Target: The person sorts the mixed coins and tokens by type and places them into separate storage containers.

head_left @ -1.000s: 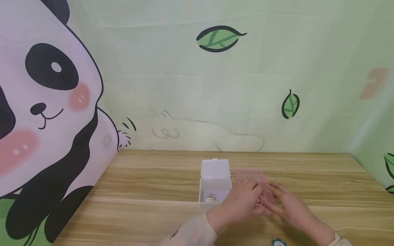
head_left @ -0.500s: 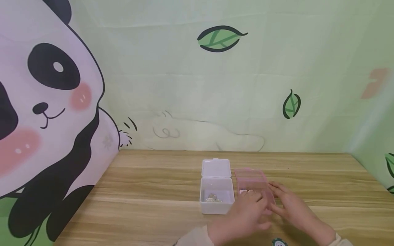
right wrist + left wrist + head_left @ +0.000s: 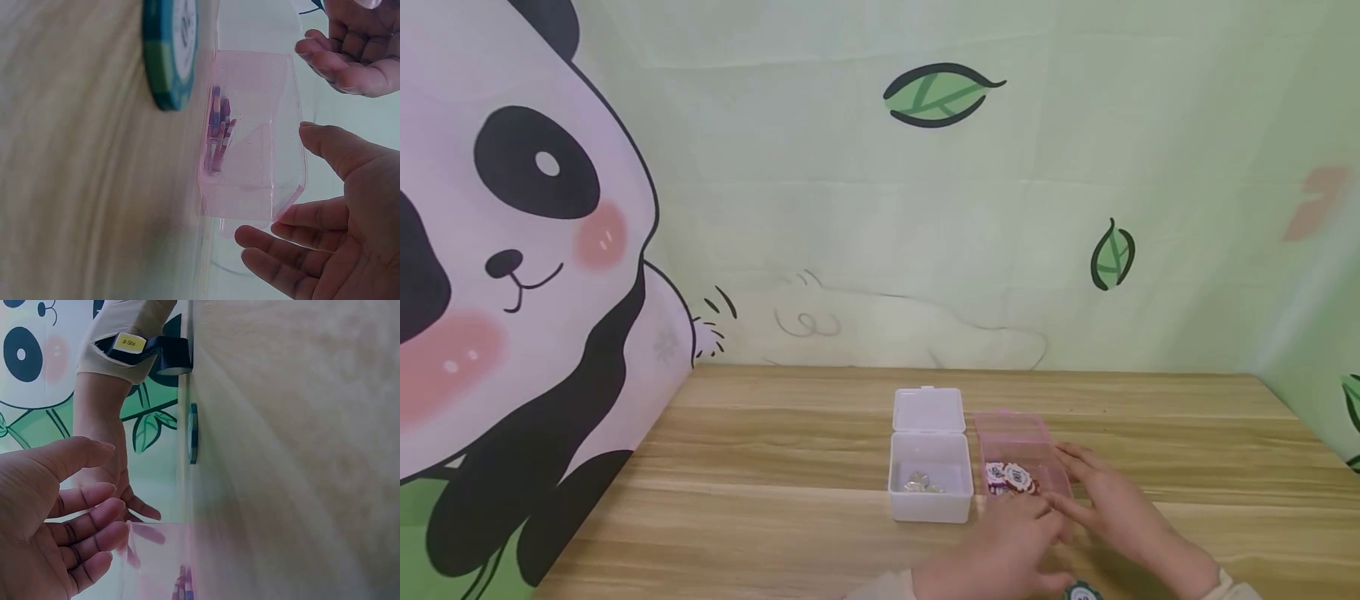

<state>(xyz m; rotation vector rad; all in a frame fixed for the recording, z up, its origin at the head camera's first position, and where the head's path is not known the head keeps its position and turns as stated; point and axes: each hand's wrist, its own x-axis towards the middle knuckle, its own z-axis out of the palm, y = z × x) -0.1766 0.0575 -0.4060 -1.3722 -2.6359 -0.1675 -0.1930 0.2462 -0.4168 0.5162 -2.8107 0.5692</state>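
My left hand (image 3: 1011,537), nothing in its loosely bent fingers, hovers over the table in front of the pink see-through box (image 3: 1037,454). My right hand (image 3: 1116,508) rests its thumb and fingers against the right end of that box, thumb at the top rim in the right wrist view. Inside lie several poker chips (image 3: 1017,477), white-faced with coloured edges, seen edge-on as a low pile through the pink wall (image 3: 250,137) in the right wrist view. A green poker chip (image 3: 1082,592) lies on the table near me, beside the left thumb.
Left of the pink box stands a white box (image 3: 931,507) with its lid (image 3: 928,411) folded back; small shiny clear pieces (image 3: 919,482) lie in it. Behind the wooden table (image 3: 760,467) hangs a backdrop with a panda and leaves.
My left hand has drawn out of the pink box and back toward me, uncovering the chips there. A red-edged chip at its fingers earlier is gone from them. The right hand stays at the box.
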